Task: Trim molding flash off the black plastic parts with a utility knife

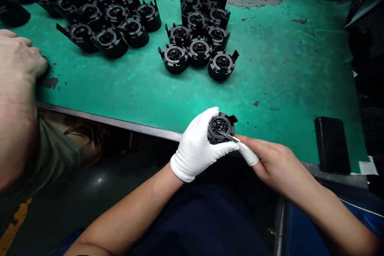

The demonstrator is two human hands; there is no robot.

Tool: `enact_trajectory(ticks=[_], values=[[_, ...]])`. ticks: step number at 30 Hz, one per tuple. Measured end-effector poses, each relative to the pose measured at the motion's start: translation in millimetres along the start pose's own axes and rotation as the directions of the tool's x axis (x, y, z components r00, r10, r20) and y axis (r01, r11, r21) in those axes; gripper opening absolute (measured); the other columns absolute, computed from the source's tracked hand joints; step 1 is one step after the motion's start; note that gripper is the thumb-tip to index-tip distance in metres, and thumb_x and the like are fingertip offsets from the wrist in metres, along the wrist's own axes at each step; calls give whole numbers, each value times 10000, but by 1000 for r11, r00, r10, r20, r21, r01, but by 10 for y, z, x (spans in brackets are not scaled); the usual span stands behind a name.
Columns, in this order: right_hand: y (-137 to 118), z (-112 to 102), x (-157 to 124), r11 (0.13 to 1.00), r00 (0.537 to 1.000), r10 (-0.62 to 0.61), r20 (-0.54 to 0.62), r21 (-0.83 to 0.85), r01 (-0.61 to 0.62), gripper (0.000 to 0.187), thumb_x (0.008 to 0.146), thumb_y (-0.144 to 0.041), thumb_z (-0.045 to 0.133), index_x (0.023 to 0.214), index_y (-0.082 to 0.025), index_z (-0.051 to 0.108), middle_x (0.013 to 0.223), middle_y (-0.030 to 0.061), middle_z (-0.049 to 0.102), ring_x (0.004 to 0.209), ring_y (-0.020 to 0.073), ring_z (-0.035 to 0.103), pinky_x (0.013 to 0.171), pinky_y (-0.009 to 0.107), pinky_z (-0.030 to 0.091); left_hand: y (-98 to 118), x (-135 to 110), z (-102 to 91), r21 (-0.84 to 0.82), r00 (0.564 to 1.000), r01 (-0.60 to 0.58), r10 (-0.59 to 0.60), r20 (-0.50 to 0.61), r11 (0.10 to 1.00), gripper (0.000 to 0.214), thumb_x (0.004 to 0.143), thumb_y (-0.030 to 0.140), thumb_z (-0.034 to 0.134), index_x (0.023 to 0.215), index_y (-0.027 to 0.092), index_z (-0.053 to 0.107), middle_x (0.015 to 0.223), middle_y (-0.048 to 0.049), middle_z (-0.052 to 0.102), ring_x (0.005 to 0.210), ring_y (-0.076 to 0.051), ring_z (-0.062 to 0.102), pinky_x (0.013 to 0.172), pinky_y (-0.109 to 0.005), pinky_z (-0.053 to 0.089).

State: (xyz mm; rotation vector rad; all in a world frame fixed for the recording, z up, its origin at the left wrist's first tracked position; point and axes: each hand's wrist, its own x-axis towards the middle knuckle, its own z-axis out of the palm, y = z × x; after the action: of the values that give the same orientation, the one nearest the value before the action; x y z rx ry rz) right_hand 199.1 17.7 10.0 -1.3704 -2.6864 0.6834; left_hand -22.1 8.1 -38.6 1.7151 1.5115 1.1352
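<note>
My left hand, in a white glove, is wrapped round a black round plastic housing at the table's front edge. The housing's ringed face is turned up, and a tab sticks out at its far right side. My right hand is bare except for a white cover on one digit. It grips a thin metal tool, whose tip rests at or just over the middle of the housing's face. Fingers hide the tool's rear end, so I cannot tell whether it is a blade or tweezers.
Beyond my hands stands a group of similar black housings on the green table. A larger cluster of housings fills the back left. Another person's hand rests at the left. A black phone-like slab lies at the right edge.
</note>
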Motion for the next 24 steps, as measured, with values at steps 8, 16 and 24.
enact_trajectory(ticks=[8, 16, 24], values=[[39, 4, 5, 999, 1000, -22, 16, 25, 22, 483, 911, -104, 481, 1367, -202, 611, 1291, 69, 723, 1072, 256, 736, 857, 365, 617, 5, -6, -2, 2, 1000, -5, 5, -12, 1000, 896, 715, 626, 822, 1404, 177, 466, 1426, -151, 593, 1336, -296, 580, 1166, -445, 470], [27, -128, 71, 995, 984, -66, 163, -69, 78, 564, 853, -55, 448, 1370, -216, 604, 1266, 81, 735, 1026, 267, 749, 817, 389, 629, 41, 65, -59, -7, 992, 29, -28, 123, 1000, 912, 744, 594, 814, 1462, 181, 432, 1490, -156, 544, 1381, -308, 543, 1185, -465, 452], [355, -281, -207, 992, 992, 56, -117, 117, -42, 437, 946, -183, 483, 1344, -291, 629, 1305, 25, 716, 1131, 246, 709, 938, 372, 588, -132, 307, -569, -81, 984, -92, 103, 142, 992, 547, 980, 314, 574, 1499, 217, 429, 1597, -93, 435, 1484, -230, 421, 1271, -418, 323]])
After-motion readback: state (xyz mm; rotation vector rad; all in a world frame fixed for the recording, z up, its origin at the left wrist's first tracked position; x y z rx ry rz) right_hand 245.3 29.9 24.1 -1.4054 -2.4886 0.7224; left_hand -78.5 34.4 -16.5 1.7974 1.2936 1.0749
